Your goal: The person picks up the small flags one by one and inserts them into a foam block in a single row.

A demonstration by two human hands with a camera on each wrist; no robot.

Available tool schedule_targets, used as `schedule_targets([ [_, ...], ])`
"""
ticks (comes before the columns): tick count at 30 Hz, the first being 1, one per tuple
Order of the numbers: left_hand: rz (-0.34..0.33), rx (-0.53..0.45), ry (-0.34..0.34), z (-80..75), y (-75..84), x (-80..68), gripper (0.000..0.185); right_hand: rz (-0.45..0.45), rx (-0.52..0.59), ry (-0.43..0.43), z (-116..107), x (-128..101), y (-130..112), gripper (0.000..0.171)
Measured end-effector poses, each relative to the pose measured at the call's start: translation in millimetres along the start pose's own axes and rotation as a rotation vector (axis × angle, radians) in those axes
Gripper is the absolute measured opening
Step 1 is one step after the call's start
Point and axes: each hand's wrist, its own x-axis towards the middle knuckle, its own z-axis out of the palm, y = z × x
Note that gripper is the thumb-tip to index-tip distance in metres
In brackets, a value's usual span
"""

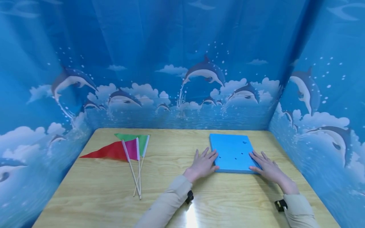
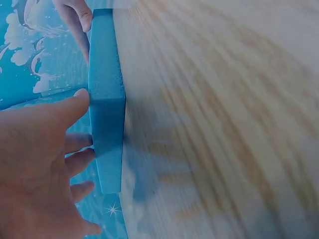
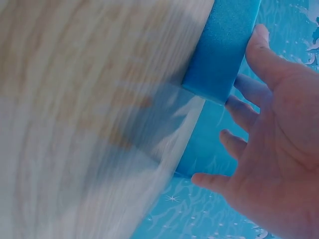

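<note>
A flat blue foam-like board (image 1: 231,147) with several small holes lies on the right half of the table. My left hand (image 1: 203,165) is at its left edge, fingers spread over the near left corner. At the opposite edge is my right hand (image 1: 270,168), its fingers extended along the side and near right corner. In the left wrist view the left thumb and fingertips meet the board's thick side (image 2: 107,119). The right wrist view shows the right hand's thumb and fingers (image 3: 244,113) at the board's corner. Neither hand curls round it.
Three pennant flags lie on the left of the wooden table (image 1: 94,190): a red one (image 1: 109,151), a purple one (image 1: 132,148) and a green one (image 1: 144,141). Their thin sticks (image 1: 133,177) cross toward the front. A dolphin-printed curtain (image 1: 171,63) encloses the back and sides.
</note>
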Motion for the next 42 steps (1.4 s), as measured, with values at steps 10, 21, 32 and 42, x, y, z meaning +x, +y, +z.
schedule_targets([
  [10,-0.013,-0.005,-0.011,-7.3,-15.1,-9.9,0.065,-0.033,-0.024,0.023,5,7,-18,0.075],
  [21,-0.038,-0.045,-0.015,-12.5,-38.4,-25.6,0.066,-0.067,-0.033,0.017,12,19,-39,0.074],
  [32,-0.059,-0.124,-0.038,-18.7,-64.1,-44.8,0.067,-0.163,-0.025,0.044,22,26,-56,0.066],
  [42,-0.069,-0.157,-0.037,-25.2,-81.1,-62.9,0.067,-0.190,-0.012,0.044,26,30,-78,0.062],
])
